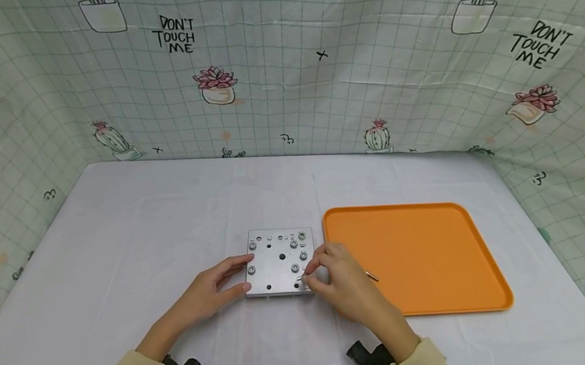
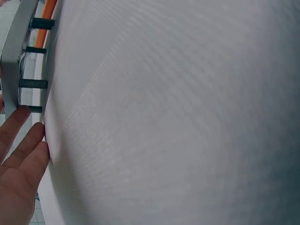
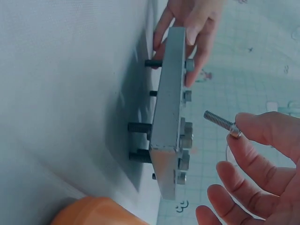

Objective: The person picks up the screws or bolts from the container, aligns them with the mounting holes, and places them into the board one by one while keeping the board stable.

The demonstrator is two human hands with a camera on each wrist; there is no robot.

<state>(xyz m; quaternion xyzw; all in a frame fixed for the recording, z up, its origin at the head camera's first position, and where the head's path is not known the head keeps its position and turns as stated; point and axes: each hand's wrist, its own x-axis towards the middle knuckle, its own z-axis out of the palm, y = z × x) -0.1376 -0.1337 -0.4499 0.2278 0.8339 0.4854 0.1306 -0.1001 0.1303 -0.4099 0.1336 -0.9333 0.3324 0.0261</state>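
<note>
On the white worktop [image 1: 187,205] I log an orange tray [image 1: 426,263] at right. My right hand [image 1: 345,282] is poised above the near right corner of the metal plate [image 1: 268,269], thumb and index finger bent, its grip pinching a bolt [image 3: 222,124]. My left hand [image 1: 212,291] has its fingers extended against the plate's left edge, grip unclenched. The plate lies left of the tray: silver-grey, squarish, drilled, with threaded shanks protruding beneath. The bolt is silvery and threaded, tilted, clear of the plate.
</note>
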